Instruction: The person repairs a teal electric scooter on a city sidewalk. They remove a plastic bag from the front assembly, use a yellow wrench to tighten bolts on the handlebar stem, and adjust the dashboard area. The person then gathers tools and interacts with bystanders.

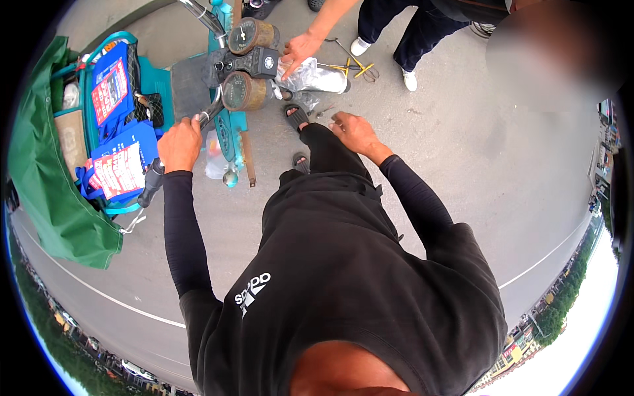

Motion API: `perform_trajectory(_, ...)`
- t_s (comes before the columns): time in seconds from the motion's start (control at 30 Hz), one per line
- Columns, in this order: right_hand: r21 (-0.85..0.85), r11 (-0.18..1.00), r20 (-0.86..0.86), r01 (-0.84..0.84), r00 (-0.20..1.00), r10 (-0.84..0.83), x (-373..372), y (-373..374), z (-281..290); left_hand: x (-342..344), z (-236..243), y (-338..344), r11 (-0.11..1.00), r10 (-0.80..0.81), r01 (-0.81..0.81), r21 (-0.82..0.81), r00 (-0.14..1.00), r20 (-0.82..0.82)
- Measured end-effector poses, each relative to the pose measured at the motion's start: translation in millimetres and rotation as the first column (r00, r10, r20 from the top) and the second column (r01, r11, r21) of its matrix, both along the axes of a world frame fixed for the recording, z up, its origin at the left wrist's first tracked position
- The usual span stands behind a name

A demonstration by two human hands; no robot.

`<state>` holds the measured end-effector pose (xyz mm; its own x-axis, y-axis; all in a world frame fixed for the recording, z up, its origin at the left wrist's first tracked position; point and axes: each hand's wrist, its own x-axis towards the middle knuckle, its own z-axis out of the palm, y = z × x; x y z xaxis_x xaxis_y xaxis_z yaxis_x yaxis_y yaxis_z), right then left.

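My left hand is closed around the chrome handlebar of a teal vehicle, just inside its black rubber grip. Two round, rusty-cased gauges and a black centre housing sit ahead of that hand. Lower and to the right, my right hand hangs in the air by my thigh. Its fingers are loosely bent and apart, with nothing visible in them. Another person's hand reaches in from the top, at crumpled clear plastic beside the housing. A white cylindrical part lies beyond the plastic.
Blue printed bags and a green tarp fill the vehicle's teal carrier at left. Yellow-handled tools lie on the pavement near the other person's white shoes. A rusty metal strip stands near the teal frame.
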<state>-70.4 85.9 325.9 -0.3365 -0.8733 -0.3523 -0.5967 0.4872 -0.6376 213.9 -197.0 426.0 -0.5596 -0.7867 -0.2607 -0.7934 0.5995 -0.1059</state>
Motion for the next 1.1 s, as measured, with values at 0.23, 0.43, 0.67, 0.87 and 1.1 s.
perform_trajectory(0.23,0.576,0.418,0.037,0.703,0.488,-0.872,-10,381,-150,7,-20,-10,0.989,-0.121,0.121,-0.084,0.993,0.007)
perform_trajectory(0.43,0.679,0.469,0.161,0.564,0.510,-0.845,95,484,-105,7,-7,-1,0.977,-0.168,0.177,-0.116,0.982,0.083)
perform_trajectory(0.67,0.596,0.583,0.201,0.552,0.600,-0.774,108,493,-94,8,-17,-9,0.979,-0.152,0.173,-0.111,0.973,0.172)
perform_trajectory(0.87,0.545,0.711,0.168,0.445,0.773,-0.612,44,442,-130,8,-13,-5,0.994,-0.053,0.071,-0.084,0.978,0.202)
perform_trajectory(1.1,0.399,0.845,0.297,0.355,0.822,-0.486,19,211,-198,-3,-15,5,0.989,-0.028,0.065,-0.136,0.966,0.255)
